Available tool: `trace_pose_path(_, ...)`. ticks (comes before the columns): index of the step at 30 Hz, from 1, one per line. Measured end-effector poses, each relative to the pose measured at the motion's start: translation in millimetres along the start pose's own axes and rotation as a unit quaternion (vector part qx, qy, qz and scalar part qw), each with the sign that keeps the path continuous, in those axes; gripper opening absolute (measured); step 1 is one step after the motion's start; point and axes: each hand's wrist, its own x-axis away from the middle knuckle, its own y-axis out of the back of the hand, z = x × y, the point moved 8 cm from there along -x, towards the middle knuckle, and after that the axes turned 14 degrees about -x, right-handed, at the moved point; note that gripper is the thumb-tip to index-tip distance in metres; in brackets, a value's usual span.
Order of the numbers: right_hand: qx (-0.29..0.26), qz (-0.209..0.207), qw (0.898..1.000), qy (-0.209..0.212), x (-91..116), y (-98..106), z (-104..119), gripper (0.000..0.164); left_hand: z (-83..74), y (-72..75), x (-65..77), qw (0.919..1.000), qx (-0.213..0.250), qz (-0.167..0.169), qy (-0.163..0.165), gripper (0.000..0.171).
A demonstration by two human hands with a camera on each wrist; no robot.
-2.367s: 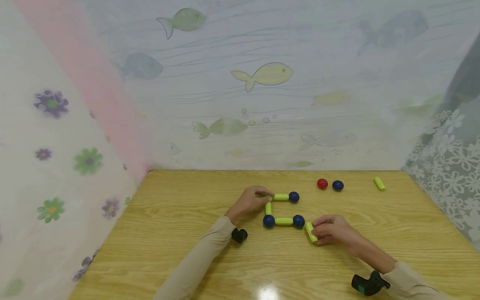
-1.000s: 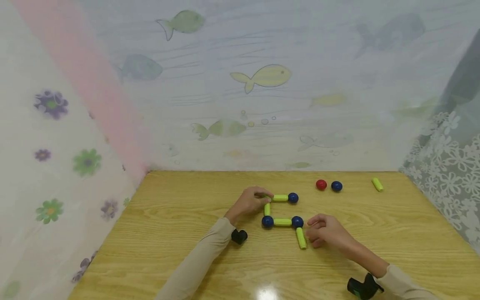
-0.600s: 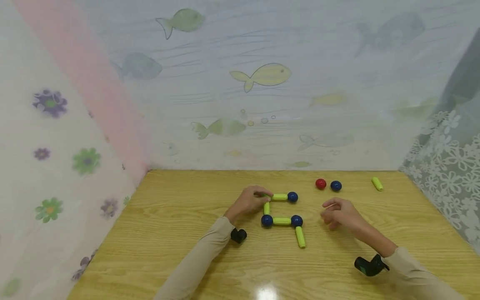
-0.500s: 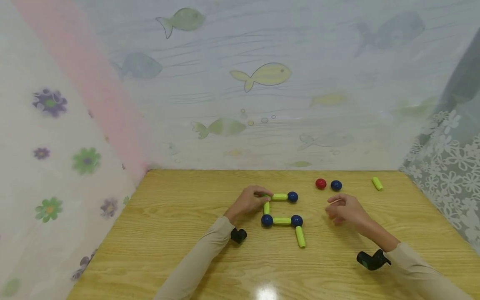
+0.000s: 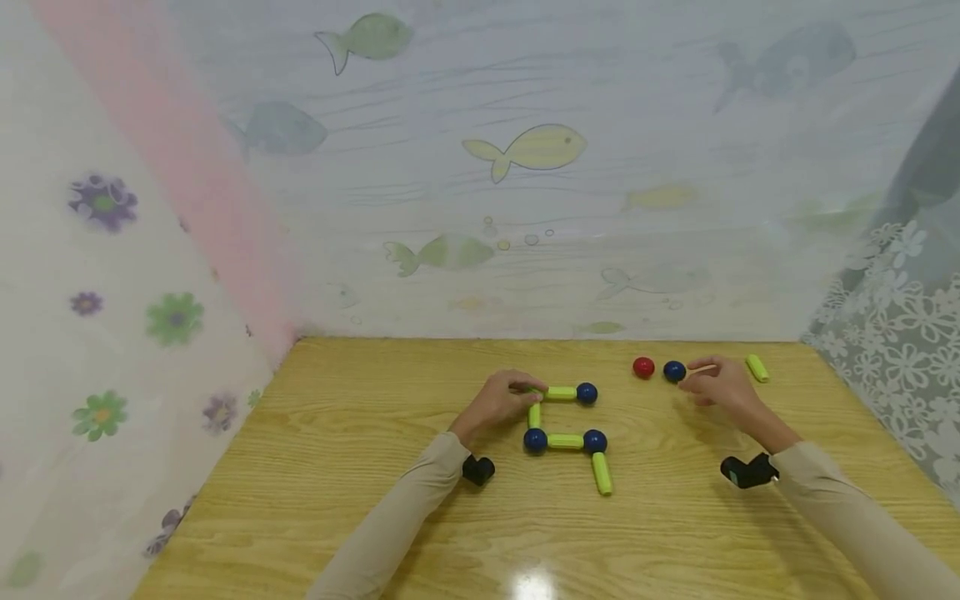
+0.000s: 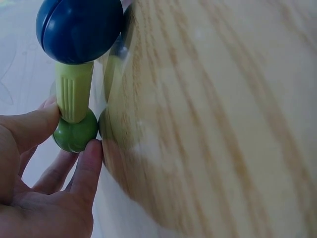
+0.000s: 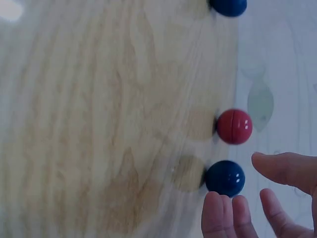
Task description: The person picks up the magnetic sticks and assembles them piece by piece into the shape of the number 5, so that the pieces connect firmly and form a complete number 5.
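My left hand [image 5: 500,400] pinches a green ball [image 6: 77,131] at the far left corner of a ball-and-stick chain. From that ball, one yellow-green stick [image 5: 561,392] runs right to a blue ball [image 5: 587,393]. Another stick [image 5: 535,414] comes nearer to a second blue ball [image 5: 535,440]. A third stick [image 5: 566,442] joins this to another blue ball [image 5: 595,442], from which an angled stick [image 5: 602,473] points toward me. My right hand [image 5: 723,387], fingers parted and holding nothing, hovers right beside a loose blue ball [image 5: 674,371].
Left of the loose blue ball lies a red ball [image 5: 643,367]. A loose yellow-green stick [image 5: 757,368] lies past my right hand, near the back of the wooden table [image 5: 360,500]. A fish-printed curtain [image 5: 420,183] rises behind the table.
My right hand set the angled stick against the nearer right blue ball, let go, and moved back and right to the loose blue ball. The left hand stays in place.
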Motion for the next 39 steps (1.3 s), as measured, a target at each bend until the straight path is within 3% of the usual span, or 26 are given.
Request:
trace_pose_path(12, 0.039, -0.014, 0.999, -0.008, -31, 4, -9, 0.057, 0.5, -0.3, -0.6, 1.0000, -0.002, -0.004, 0.001, 0.021)
trace_pose_path(20, 0.049, -0.007, 0.998, 0.029, -38, 2, -11, 0.051, 0.0, -1.3, 0.5, 0.9998, 0.012, 0.000, 0.015, 0.020)
trace_pose_path(26, 0.052, -0.015, 0.996, 0.075, -38, 4, -13, 0.043, 2.0, -1.3, 0.3, 0.9997, 0.015, -0.003, 0.019, 0.020)
trace_pose_path(39, 0.040, 0.010, 0.998, 0.056, -13, 3, -13, 0.052, 1.2, -0.9, 0.3, 0.9999, 0.010, -0.002, 0.010, 0.020)
